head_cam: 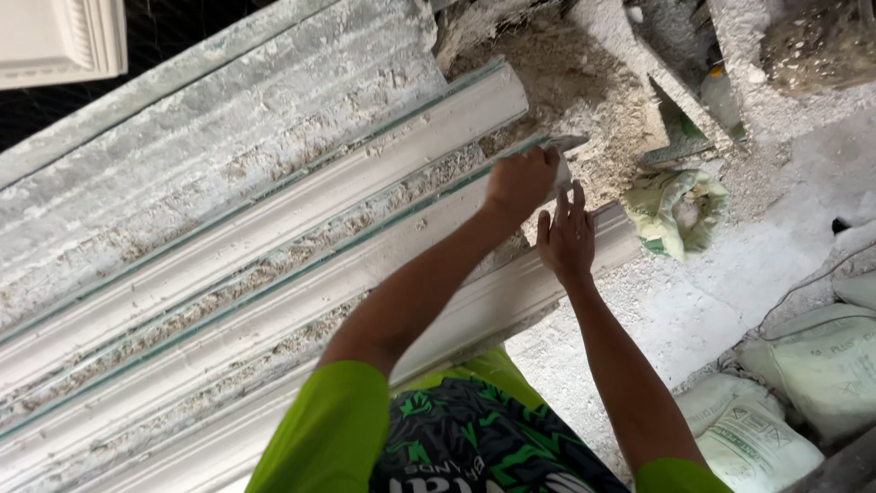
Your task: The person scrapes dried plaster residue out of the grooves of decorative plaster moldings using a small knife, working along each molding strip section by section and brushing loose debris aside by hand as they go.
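Long white plaster cornice strips (274, 228) lie side by side in crusted moulds on a workbench, running from lower left to upper right. My left hand (518, 183) is closed around a small flat metal scraper (568, 146), its blade at the end of the middle strip. My right hand (568, 239) is just below it, fingers straight and together, resting on the end of the nearest cornice strip (511, 292). Both forearms reach out from green sleeves at the bottom of the view.
A torn pale-green bag of plaster powder (680, 212) sits on the dusty floor just right of my hands. A trowel (677, 137) lies beyond it beside a heap of plaster debris (566, 82). Filled sacks (812, 365) stand at lower right. A finished white moulding (55, 36) is at top left.
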